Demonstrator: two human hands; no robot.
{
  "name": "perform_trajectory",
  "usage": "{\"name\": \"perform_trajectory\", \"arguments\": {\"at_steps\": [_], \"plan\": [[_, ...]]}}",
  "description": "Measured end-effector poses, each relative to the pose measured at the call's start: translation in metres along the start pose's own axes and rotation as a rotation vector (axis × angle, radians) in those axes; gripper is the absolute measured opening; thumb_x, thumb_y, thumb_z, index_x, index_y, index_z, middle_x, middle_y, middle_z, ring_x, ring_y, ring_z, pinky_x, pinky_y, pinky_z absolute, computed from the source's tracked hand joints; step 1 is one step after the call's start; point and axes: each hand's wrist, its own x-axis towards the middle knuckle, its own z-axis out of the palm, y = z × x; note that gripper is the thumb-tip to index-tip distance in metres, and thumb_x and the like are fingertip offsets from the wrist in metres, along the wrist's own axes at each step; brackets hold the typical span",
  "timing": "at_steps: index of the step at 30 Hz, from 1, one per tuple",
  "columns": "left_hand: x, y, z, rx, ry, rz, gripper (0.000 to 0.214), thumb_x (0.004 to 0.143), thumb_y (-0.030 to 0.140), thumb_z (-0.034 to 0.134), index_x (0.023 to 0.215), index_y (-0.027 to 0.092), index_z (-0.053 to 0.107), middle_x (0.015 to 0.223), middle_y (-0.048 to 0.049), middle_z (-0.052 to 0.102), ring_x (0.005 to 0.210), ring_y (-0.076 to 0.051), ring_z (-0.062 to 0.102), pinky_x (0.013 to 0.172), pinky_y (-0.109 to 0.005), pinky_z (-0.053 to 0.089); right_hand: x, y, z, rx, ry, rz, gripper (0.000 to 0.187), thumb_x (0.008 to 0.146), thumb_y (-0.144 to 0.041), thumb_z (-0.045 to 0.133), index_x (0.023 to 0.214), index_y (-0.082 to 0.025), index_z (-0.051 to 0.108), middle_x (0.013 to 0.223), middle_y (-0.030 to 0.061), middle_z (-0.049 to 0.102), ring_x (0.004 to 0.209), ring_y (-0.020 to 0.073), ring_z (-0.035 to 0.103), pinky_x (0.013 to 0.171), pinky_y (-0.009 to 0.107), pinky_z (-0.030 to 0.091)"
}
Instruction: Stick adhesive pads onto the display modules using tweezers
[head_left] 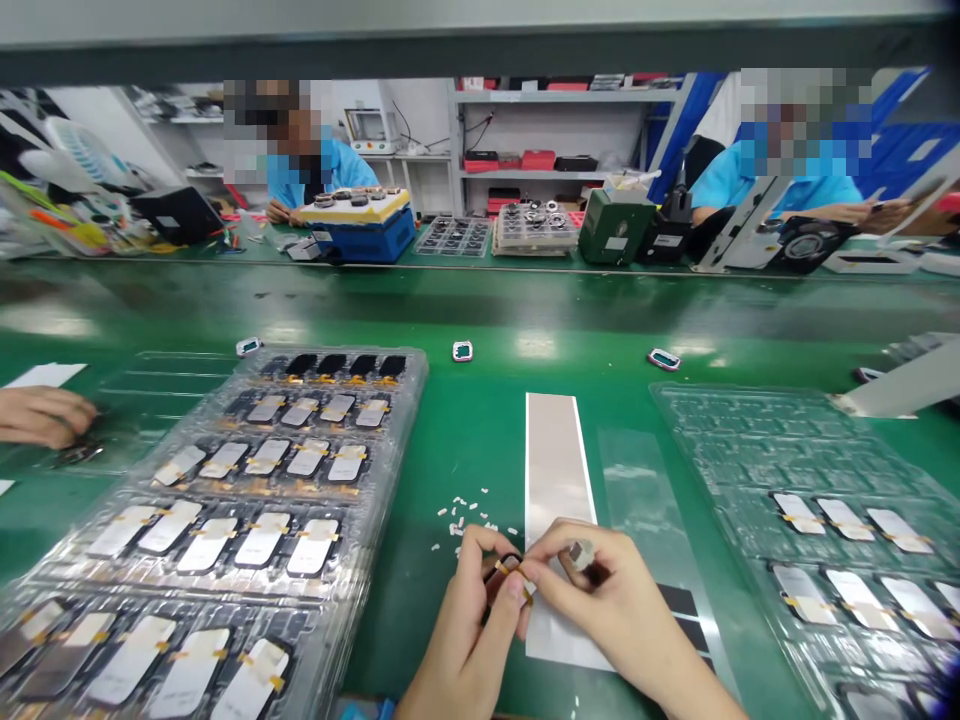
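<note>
You're at a long green table (480, 420), with a grey shelf unit (570, 130) beyond it and two people in light-blue shirts (322, 170) (780, 188) seated across from you, one behind a blue case (360, 240), the other beyond a green box (615, 228). On your side lie two clear plastic trays. The left tray (409, 400) shows five rows of parts: four dark ones at the far end, then four, five, five and about five with white labels, and the frame cuts off its nearest corner. The right tray (720, 440) shows seven labelled parts, with more cut off at the lower edge. Between the trays lie one pale strip (555, 470) and one clear film (637, 500), and three small pink-rimmed pieces (248, 346) (463, 351) (664, 359) sit along the far side. Another person's hand (41, 415) is at the far left, just beside the left tray. A scatter of small white bits (465, 520) lies just left of the pale strip. Your left hand (469, 640) and right hand (622, 610) are both closed, pinching one small dark part with yellow tape (504, 580) over the near end of the strip. A small grey piece (579, 553) shows at your right fingers, too small to identify.
</note>
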Motion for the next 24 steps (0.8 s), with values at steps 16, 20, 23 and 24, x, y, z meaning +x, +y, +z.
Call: {"name": "perform_trajectory", "arguments": {"at_steps": [16, 20, 23, 24], "plan": [[0.001, -0.002, -0.002, -0.001, 0.020, -0.002, 0.038, 0.098, 0.059, 0.048, 0.095, 0.022, 0.043, 0.063, 0.0063, 0.047, 0.055, -0.010, 0.043, 0.055, -0.022, 0.036, -0.008, -0.006, -0.010, 0.035, 0.038, -0.037, 0.024, 0.096, -0.041, 0.055, 0.081, -0.023, 0.061, 0.078, -0.0011, 0.055, 0.072, 0.0125, 0.052, 0.066, 0.023, 0.042], [-0.002, 0.002, -0.001, 0.144, 0.001, 0.043, 0.030, 0.104, 0.048, 0.039, 0.095, 0.021, 0.048, 0.073, -0.0003, 0.061, 0.063, -0.014, 0.055, 0.063, -0.025, 0.045, -0.017, -0.011, -0.032, -0.023, 0.281, -0.198, 0.043, 0.103, -0.047, 0.039, 0.075, -0.023, 0.061, 0.083, 0.0021, 0.053, 0.082, 0.0152, 0.054, 0.076, 0.026, 0.044], [0.001, 0.007, 0.003, 0.407, -0.137, 0.194, 0.019, 0.105, 0.029, 0.038, 0.106, 0.020, 0.054, 0.107, -0.0120, 0.072, 0.099, -0.023, 0.067, 0.087, -0.035, 0.052, -0.021, 0.001, -0.043, -0.069, 0.453, -0.200, 0.045, 0.102, -0.050, 0.040, 0.075, -0.022, 0.063, 0.080, 0.0029, 0.055, 0.076, 0.0148, 0.056, 0.068, 0.024, 0.047], [0.003, 0.008, 0.005, 0.513, -0.195, 0.253, 0.018, 0.103, 0.022, 0.039, 0.112, 0.020, 0.054, 0.118, -0.0138, 0.070, 0.114, -0.025, 0.064, 0.094, -0.039, 0.052, -0.021, 0.008, -0.044, -0.063, 0.475, -0.170, 0.044, 0.101, -0.051, 0.043, 0.075, -0.021, 0.063, 0.080, 0.0034, 0.056, 0.074, 0.0146, 0.057, 0.066, 0.024, 0.049]]}}
